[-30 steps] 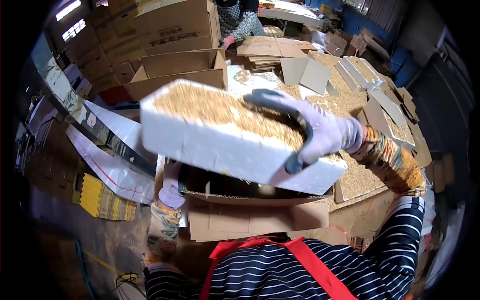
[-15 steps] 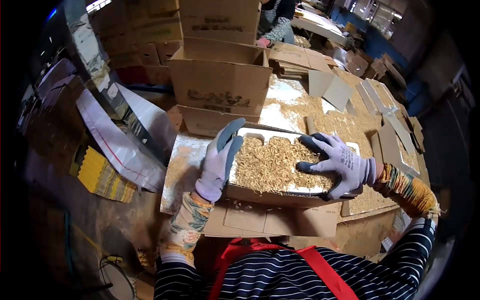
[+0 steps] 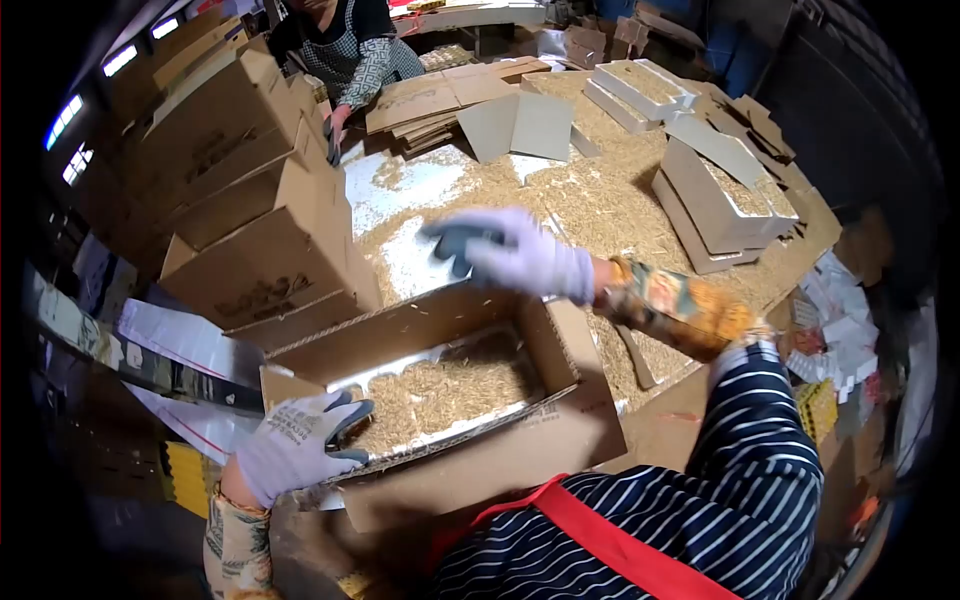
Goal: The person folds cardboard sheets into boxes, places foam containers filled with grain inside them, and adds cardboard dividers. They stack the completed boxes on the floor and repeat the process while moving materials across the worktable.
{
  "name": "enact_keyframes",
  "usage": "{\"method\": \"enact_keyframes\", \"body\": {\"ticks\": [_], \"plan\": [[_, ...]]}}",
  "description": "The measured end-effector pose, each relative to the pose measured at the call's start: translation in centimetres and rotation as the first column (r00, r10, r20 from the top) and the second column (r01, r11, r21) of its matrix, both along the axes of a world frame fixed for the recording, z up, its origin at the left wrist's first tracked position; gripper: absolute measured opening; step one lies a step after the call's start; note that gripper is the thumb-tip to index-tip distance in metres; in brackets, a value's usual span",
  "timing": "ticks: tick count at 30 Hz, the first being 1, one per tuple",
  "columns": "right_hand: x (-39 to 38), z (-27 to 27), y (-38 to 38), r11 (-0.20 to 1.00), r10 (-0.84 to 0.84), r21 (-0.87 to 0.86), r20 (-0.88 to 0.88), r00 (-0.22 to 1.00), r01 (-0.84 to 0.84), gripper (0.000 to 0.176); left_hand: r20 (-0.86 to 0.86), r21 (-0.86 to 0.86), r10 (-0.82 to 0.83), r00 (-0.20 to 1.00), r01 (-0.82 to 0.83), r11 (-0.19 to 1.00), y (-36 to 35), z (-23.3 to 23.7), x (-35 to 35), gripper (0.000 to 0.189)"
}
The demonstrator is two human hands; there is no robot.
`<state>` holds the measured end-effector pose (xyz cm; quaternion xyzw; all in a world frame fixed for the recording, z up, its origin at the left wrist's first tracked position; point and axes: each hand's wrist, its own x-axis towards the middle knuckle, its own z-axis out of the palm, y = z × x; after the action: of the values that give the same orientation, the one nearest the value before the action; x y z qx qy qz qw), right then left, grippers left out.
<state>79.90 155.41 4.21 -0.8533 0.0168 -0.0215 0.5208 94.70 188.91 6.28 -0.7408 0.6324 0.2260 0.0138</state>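
A brown cardboard box [image 3: 590,425] stands open in front of me. Deep inside lies a white foam tray [image 3: 350,388] covered with loose tan husks or shavings [image 3: 440,395]. My left hand [image 3: 295,450], in a pale glove with dark fingertips, grips the box's left end, its fingers over the rim and its thumb by the front wall. Past the box's back wall, my right hand [image 3: 510,250] is raised and blurred by motion. Its gloved fingers look apart and nothing shows in them.
Larger open cartons [image 3: 270,240] stand at the left. Flat cardboard [image 3: 430,105] and grey sheets [image 3: 515,128] lie on the husk-strewn table [image 3: 620,180]. Filled boxes [image 3: 715,195] and foam trays [image 3: 640,90] are at the right. A co-worker [image 3: 365,60] stands at the far side.
My right hand has left the husks and lifted beyond the box. My left hand has moved to the box's left end. Cardboard walls now rise above the husks, and the view has turned right.
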Motion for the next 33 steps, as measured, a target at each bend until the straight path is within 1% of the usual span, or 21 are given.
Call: {"method": "enact_keyframes", "body": {"ticks": [1,3,5,7,9,12,14,16,17,18,19,20,22,23,24,25,26,27,29,31,33], "plan": [[1.5,-3.4,-4.2,0.974,-0.220,0.051,0.008,0.975,0.219,0.060,-0.025,0.085,0.073,0.997,-0.071,0.994,-1.1,-0.1,-0.5,0.080],[3.6,-11.5,-12.5,0.754,-0.544,-0.524,-0.160,0.824,0.396,0.083,0.036,0.301,0.157,0.987,-0.160,0.940,-4.3,0.2,-2.1,0.092],[4.5,-20.0,-16.9,0.599,-0.702,-0.758,-0.342,0.625,0.259,0.102,-0.116,0.399,0.232,0.966,-0.168,0.901,-6.4,-0.9,-3.4,0.098],[5.6,-24.1,-14.6,0.500,-0.674,-0.856,-0.288,0.680,0.133,0.107,-0.123,0.381,0.153,0.981,-0.095,0.920,-6.5,-4.4,-4.2,0.093],[5.9,-24.3,-14.4,0.596,-0.562,-0.803,-0.391,0.728,0.029,0.108,-0.031,0.438,0.154,0.988,-0.125,0.890,-6.7,-7.1,-5.3,0.088],[5.3,-25.1,-14.2,0.660,-0.101,-0.737,-0.284,0.954,-0.149,0.110,-0.035,0.479,0.213,0.977,-0.171,0.861,-9.8,-5.9,-5.0,0.083],[5.0,-24.8,-14.2,0.632,-0.266,-0.774,-0.272,0.925,-0.046,0.113,-0.006,0.478,0.238,0.971,-0.206,0.854,-9.9,-4.1,-4.9,0.081],[6.7,-24.1,-14.7,0.591,-0.454,-0.806,-0.303,0.838,0.029,0.119,0.059,0.196,0.360,0.931,-0.364,0.911,-9.6,-1.1,-4.7,0.065],[7.2,-22.8,-15.1,0.662,-0.426,-0.749,-0.408,0.807,-0.030,0.119,0.076,-0.080,0.482,0.873,-0.477,0.875,-10.2,1.8,-5.6,0.043],[7.4,-22.2,-15.7,0.708,-0.417,-0.705,-0.386,0.822,0.028,0.118,0.192,-0.429,0.492,0.849,-0.378,0.820,-6.7,0.9,-4.6,0.030],[7.9,-21.5,-16.4,0.724,-0.433,-0.685,-0.366,0.824,0.076,0.117,0.010,-0.509,0.681,0.732,-0.583,0.634,-5.2,1.7,-4.3,0.031],[8.3,-19.1,-16.3,0.654,-0.450,-0.752,-0.295,0.843,0.086,0.112,0.070,-0.610,0.741,0.668,-0.559,0.562,-2.4,1.7,-3.3,0.037],[7.6,-14.1,-16.0,0.486,-0.385,-0.862,-0.063,0.921,0.144,0.106,0.317,-0.628,0.705,0.635,-0.416,0.657,2.7,-0.3,-1.5,0.076],[7.0,-9.7,-15.0,0.479,-0.356,-0.860,-0.008,0.935,0.175,0.105,0.032,-0.567,0.750,0.661,-0.606,0.558,5.4,-3.0,-0.4,0.075],[6.1,-5.1,-13.9,0.548,-0.292,-0.809,0.052,0.955,0.211,0.104,-0.522,-0.327,0.717,0.461,-0.885,0.332,6.0,-4.5,-0.4,0.067],[5.4,-1.4,-12.7,0.576,-0.190,-0.783,0.151,0.970,0.235,0.105,-0.873,0.053,0.485,0.056,-0.977,0.208,6.5,-5.7,-0.2,0.060],[4.7,2.2,-10.8,0.705,-0.062,-0.690,0.171,0.983,0.164,0.105,-0.701,-0.342,0.452,0.551,-0.817,0.465,8.4,-7.9,0.4,0.052],[4.1,5.8,-9.0,0.810,0.068,-0.584,0.189,0.980,0.057,0.104,-0.339,-0.601,0.290,0.895,-0.443,0.665,10.1,-9.5,0.9,0.045],[3.1,10.6,-3.0,0.853,0.265,-0.508,0.228,0.937,-0.117,0.106,-0.407,-0.647,0.342,0.847,-0.532,0.546,8.1,-8.7,0.1,0.044],[3.2,11.2,2.8,0.920,0.339,-0.257,0.134,0.931,-0.298,0.104,-0.138,-0.739,0.419,0.898,-0.375,0.560,8.6,-10.4,1.3,0.048],[3.8,9.6,7.2,0.882,0.451,-0.193,0.079,0.889,-0.430,0.099,-0.358,-0.598,0.514,0.779,-0.614,0.515,13.7,-20.5,5.5,0.052]]}}
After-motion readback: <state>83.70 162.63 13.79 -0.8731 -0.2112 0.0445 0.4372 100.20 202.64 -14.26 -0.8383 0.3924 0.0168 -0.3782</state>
